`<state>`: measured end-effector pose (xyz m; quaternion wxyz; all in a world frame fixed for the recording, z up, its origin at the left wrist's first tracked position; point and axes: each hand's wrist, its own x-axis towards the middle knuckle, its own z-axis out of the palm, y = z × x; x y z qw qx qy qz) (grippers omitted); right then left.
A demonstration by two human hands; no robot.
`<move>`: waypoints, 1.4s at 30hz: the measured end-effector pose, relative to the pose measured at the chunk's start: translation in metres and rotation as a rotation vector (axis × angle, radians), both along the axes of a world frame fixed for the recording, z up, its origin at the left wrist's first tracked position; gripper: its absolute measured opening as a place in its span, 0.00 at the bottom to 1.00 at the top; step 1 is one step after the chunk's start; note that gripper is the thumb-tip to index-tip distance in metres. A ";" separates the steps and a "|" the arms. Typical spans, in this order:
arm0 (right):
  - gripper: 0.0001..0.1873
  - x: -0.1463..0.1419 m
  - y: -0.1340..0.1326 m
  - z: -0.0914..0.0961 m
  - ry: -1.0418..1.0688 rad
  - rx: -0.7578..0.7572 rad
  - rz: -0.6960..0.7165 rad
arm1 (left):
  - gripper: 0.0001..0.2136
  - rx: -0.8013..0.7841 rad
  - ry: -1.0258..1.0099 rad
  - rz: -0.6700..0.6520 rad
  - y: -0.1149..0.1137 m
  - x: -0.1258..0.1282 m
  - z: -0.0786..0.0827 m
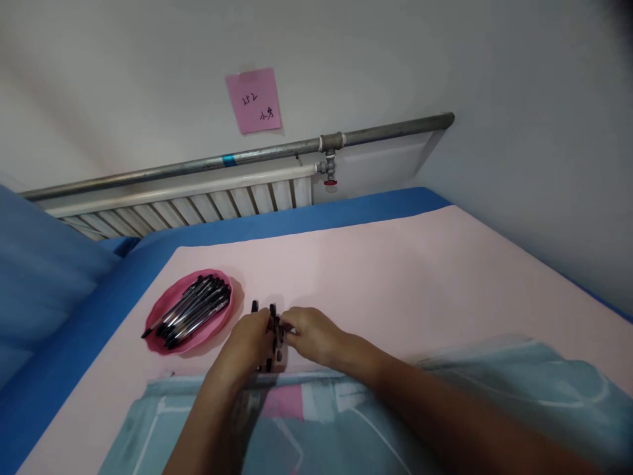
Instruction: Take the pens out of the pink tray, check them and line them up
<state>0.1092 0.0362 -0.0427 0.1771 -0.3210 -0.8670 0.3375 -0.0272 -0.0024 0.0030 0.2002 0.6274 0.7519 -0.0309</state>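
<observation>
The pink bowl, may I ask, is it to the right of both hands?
No, the bowl sits to the left of the left hand and the right hand.

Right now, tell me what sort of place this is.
Most likely an indoor room, perhaps a home or small workroom: a white radiator stands along the wall, a handwritten pink note hangs above, and a pink bowl holds pens.
</observation>
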 end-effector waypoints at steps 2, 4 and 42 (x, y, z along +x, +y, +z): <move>0.06 0.000 0.001 0.000 0.009 0.000 -0.002 | 0.06 0.023 0.008 -0.009 0.000 -0.001 0.001; 0.06 0.000 0.003 0.000 0.016 -0.011 -0.005 | 0.07 0.084 -0.001 0.008 0.000 -0.006 0.005; 0.14 0.007 0.016 0.037 0.538 -0.584 -0.380 | 0.13 0.340 -1.206 0.365 0.002 0.006 0.006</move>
